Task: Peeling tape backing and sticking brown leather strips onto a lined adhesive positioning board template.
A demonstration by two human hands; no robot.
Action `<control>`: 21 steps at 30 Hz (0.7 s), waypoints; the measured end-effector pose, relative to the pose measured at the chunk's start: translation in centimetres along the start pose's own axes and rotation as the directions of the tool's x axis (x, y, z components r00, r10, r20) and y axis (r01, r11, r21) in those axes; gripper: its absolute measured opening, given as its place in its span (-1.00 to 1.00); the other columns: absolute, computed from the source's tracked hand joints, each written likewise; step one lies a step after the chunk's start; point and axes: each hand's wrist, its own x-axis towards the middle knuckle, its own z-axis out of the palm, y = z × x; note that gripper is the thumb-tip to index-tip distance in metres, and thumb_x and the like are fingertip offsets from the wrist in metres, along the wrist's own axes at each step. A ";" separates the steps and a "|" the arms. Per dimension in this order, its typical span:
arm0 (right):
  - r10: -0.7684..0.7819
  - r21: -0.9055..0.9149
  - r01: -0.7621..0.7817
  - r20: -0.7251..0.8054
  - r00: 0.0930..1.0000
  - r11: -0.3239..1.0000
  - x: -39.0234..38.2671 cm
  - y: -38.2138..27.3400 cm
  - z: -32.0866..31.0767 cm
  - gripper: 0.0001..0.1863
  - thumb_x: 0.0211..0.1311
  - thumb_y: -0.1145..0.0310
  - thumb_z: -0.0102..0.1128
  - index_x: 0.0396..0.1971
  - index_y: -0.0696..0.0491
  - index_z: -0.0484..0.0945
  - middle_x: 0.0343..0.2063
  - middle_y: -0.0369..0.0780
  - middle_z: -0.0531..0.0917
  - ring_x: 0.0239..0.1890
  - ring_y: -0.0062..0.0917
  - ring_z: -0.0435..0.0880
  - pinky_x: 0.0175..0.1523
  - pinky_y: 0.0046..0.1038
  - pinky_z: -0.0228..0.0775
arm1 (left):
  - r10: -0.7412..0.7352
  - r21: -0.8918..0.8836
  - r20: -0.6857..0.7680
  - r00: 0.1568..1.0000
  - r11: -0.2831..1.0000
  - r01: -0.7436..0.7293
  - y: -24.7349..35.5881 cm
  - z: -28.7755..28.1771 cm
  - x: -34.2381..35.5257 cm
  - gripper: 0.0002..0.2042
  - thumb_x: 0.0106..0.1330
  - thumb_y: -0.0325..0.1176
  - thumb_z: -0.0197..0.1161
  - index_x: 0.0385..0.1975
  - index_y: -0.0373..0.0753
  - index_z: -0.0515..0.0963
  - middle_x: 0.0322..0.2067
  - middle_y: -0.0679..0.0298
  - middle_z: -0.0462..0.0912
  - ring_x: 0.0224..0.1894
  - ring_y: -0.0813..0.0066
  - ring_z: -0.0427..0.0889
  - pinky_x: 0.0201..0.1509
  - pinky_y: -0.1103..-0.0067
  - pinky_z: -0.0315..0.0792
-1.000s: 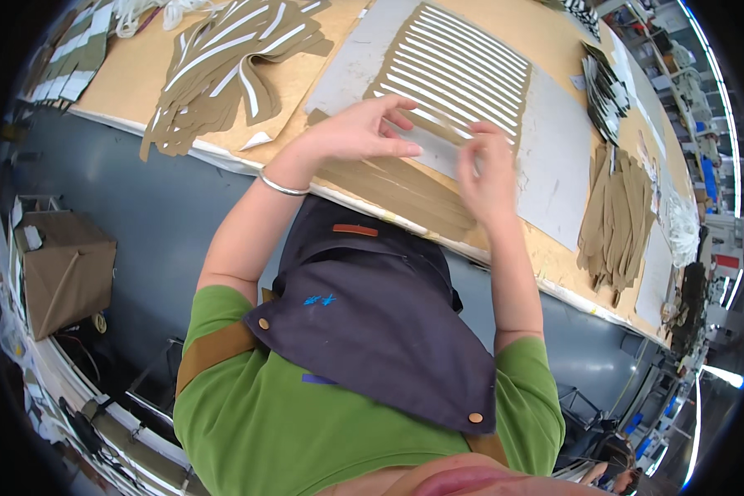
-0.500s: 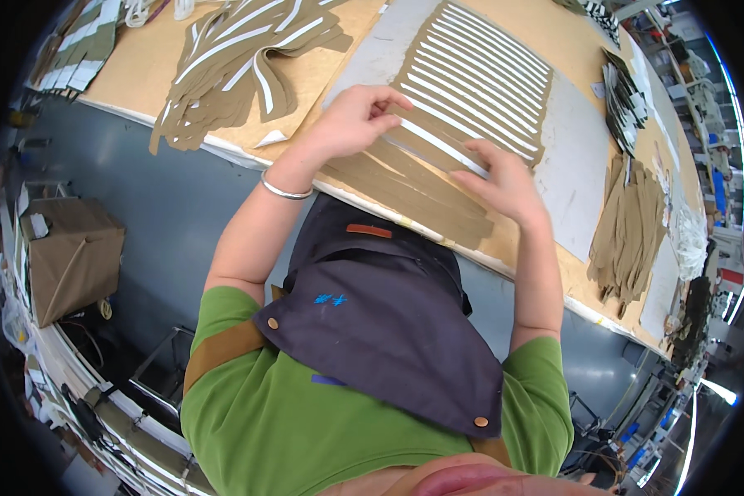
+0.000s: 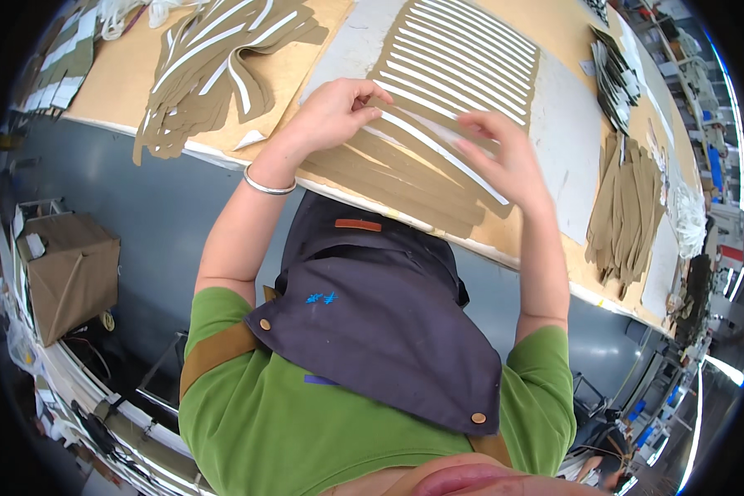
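Observation:
My left hand (image 3: 372,106) is closed in a pinch at the upper-left end of a white tape line (image 3: 434,142), which runs diagonally over olive-brown fabric strips (image 3: 401,194). My right hand (image 3: 492,149) is above that line, slightly blurred, thumb and index finger apart. A pale translucent band, too faint to identify, stretches between the hands. Just beyond them, a tan panel with several parallel white stripes (image 3: 455,58) lies on a grey board (image 3: 566,157). The olive-brown strips lie loosely layered along the near edge, under and below my hands.
The tan-covered table (image 3: 107,91) holds a heap of white-striped olive strips (image 3: 215,70) at left, dark bundles (image 3: 612,78) and plain olive strips (image 3: 624,215) at right. A brown covered box (image 3: 70,281) stands on the floor at left. Part of another person (image 3: 608,455) shows at lower right.
My right hand has shifted rightward, its fingers spreading from their earlier curl. More of the white tape line shows below it, reaching farther toward the near edge. My left hand stays pinched.

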 end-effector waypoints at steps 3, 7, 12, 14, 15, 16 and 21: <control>-0.060 0.049 0.058 0.034 0.998 0.997 3.5 -0.6 4.9 -0.69 0.16 0.25 0.34 -0.15 0.08 0.63 -0.24 -0.13 0.70 -0.18 -0.28 0.68 -0.06 -0.34 0.52 | -0.001 -0.004 0.016 1.000 1.000 0.001 -0.1 -0.7 -0.3 -0.80 0.29 -0.48 0.25 -0.11 -0.29 0.63 -0.49 0.41 0.49 -0.41 0.65 0.38 -0.29 0.64 0.38; 0.091 -0.019 -0.089 0.276 0.957 0.996 5.3 -1.7 6.6 -0.77 0.16 0.27 0.31 -0.24 0.07 0.65 -0.30 -0.16 0.70 -0.28 -0.31 0.68 -0.16 -0.31 0.52 | 0.031 0.132 -0.002 1.000 0.991 -0.030 -0.3 -1.4 -0.4 -0.80 0.22 -0.47 0.30 -0.15 -0.25 0.65 -0.50 0.32 0.53 -0.40 0.51 0.45 -0.24 0.55 0.42; -0.110 -0.041 0.114 0.079 0.991 0.993 4.9 -1.2 8.0 -0.85 0.15 0.32 0.32 -0.32 0.04 0.66 -0.43 -0.19 0.64 -0.37 -0.29 0.65 -0.24 -0.29 0.49 | 0.245 0.361 -0.027 0.969 0.906 -0.219 -1.2 -1.4 0.3 -0.86 0.14 -0.46 0.35 -0.29 -0.18 0.69 -0.41 0.26 0.62 -0.26 0.27 0.54 -0.12 0.40 0.45; -0.143 -0.028 0.144 0.051 0.988 0.989 4.7 -1.0 8.2 -0.87 0.15 0.34 0.31 -0.32 0.04 0.66 -0.44 -0.19 0.62 -0.36 -0.29 0.64 -0.25 -0.30 0.48 | 0.289 0.396 -0.025 0.957 0.882 -0.256 -1.6 -1.7 0.5 -0.89 0.12 -0.46 0.36 -0.34 -0.16 0.70 -0.40 0.28 0.63 -0.22 0.24 0.54 -0.10 0.39 0.45; -0.147 -0.034 0.149 0.056 0.988 0.988 4.6 -0.8 8.1 -0.87 0.15 0.35 0.31 -0.32 0.04 0.66 -0.44 -0.19 0.61 -0.36 -0.29 0.63 -0.25 -0.30 0.48 | 0.306 0.404 -0.024 0.952 0.874 -0.271 -1.7 -1.8 0.6 -0.89 0.11 -0.46 0.36 -0.36 -0.15 0.70 -0.41 0.29 0.62 -0.22 0.25 0.54 -0.10 0.40 0.45; -0.151 -0.039 0.153 0.062 0.987 0.987 4.5 -0.7 8.1 -0.87 0.15 0.35 0.31 -0.32 0.03 0.66 -0.43 -0.19 0.61 -0.35 -0.29 0.63 -0.25 -0.30 0.48 | 0.323 0.411 -0.023 0.946 0.866 -0.286 -1.8 -1.8 0.6 -0.90 0.11 -0.46 0.37 -0.38 -0.14 0.71 -0.41 0.31 0.62 -0.21 0.26 0.53 -0.10 0.40 0.45; -0.286 -0.162 0.286 0.024 0.958 0.944 3.9 -0.4 8.3 -0.86 0.17 0.34 0.30 -0.28 0.01 0.66 -0.37 -0.22 0.60 -0.29 -0.31 0.63 -0.22 -0.29 0.50 | 0.392 0.456 -0.028 0.919 0.823 -0.337 -2.6 -1.9 0.5 -0.92 0.10 -0.42 0.38 -0.40 -0.11 0.71 -0.42 0.36 0.61 -0.22 0.30 0.54 -0.11 0.43 0.47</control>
